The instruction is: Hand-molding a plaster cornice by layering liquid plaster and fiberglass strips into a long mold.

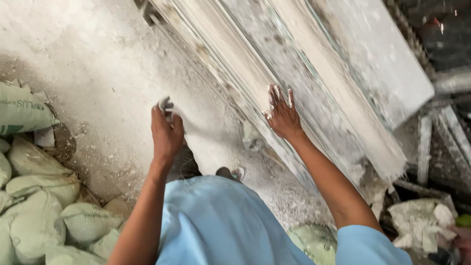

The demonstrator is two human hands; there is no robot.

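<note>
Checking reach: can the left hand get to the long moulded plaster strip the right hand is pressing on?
Probably yes. The left hand, clutching a small scrap, hangs just beside the plaster strip, nothing between; right hand lies flat on it.

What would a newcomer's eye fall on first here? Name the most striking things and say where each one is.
First, the long pale moulded slabs leaning diagonally across the middle, with the right hand spread flat on one. Left of it, the left hand grips a small whitish wad above the dusty floor. Stacked greenish sacks crowd the lower left.
</note>
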